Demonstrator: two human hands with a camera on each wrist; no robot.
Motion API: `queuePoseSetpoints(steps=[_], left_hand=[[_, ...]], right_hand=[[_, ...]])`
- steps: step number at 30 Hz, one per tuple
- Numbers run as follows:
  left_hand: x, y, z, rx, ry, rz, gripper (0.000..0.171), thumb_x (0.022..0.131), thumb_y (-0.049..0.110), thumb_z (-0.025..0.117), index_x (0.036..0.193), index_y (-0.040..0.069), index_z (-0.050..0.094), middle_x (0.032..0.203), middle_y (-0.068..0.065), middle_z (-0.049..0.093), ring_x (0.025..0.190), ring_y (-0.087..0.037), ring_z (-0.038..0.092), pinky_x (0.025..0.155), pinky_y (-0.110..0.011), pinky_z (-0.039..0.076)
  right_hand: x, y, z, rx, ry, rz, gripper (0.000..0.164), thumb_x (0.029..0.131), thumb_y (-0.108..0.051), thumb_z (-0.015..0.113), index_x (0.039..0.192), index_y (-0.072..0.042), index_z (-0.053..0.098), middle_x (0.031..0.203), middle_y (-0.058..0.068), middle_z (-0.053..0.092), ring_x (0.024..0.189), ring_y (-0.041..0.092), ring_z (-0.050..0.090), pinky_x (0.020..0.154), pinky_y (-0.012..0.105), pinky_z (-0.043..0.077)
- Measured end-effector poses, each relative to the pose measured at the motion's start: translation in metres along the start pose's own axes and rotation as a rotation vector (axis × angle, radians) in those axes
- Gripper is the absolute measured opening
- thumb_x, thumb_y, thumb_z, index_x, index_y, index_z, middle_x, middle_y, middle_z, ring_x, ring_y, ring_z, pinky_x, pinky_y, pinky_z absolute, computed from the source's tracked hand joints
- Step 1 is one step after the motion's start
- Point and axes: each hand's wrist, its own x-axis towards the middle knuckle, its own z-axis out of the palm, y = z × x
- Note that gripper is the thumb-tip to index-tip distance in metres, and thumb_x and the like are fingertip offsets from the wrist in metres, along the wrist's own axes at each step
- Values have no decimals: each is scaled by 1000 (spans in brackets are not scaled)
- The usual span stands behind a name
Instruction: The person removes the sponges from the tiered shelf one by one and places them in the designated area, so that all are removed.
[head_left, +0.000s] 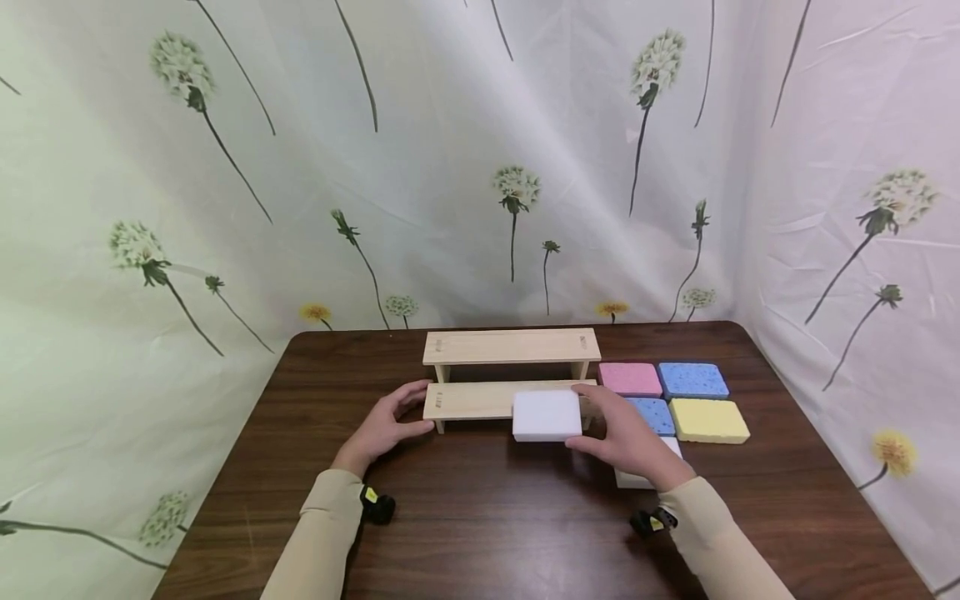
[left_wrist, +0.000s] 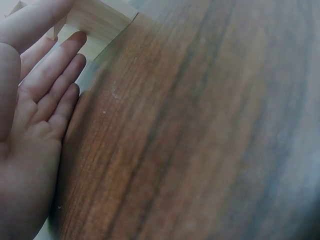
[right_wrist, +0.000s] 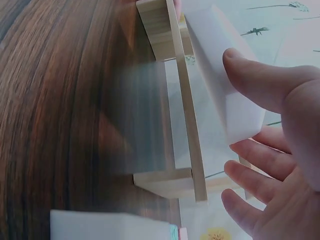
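Note:
My right hand (head_left: 626, 429) pinches a white sponge block (head_left: 547, 416) by its right end, thumb on the near side and fingers behind. In the right wrist view the white block (right_wrist: 225, 75) is held just above the lower step of a small two-step wooden rack (head_left: 468, 401). The thumb (right_wrist: 255, 77) lies against one face of it. At the rack's left end is my left hand (head_left: 386, 425), its fingers and thumb touching or close beside the lower step. From the left wrist the left hand (left_wrist: 40, 115) shows fairly straight fingers beside the wood (left_wrist: 102, 22).
Right of the rack lie a pink sponge (head_left: 630, 379), a blue sponge (head_left: 693, 380), a second blue sponge (head_left: 651, 415) and a yellow sponge (head_left: 708, 420). Another white block (head_left: 633, 480) sits partly behind the right hand. Flower-printed cloth (head_left: 450, 208) hangs behind the dark wooden table (head_left: 480, 533).

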Motion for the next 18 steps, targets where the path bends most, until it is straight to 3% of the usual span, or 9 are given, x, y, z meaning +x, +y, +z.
queuePoseSetpoints(steps=[18], left_hand=[[0, 2, 1, -8, -3, -3, 74, 90, 19, 86, 154, 8, 50, 146, -16, 63, 141, -38, 52, 119, -60, 33]], right_hand=[[-16, 20, -17, 2, 22, 54, 85, 83, -35, 92, 152, -6, 51, 148, 14, 57, 132, 37, 57, 105, 59, 50]])
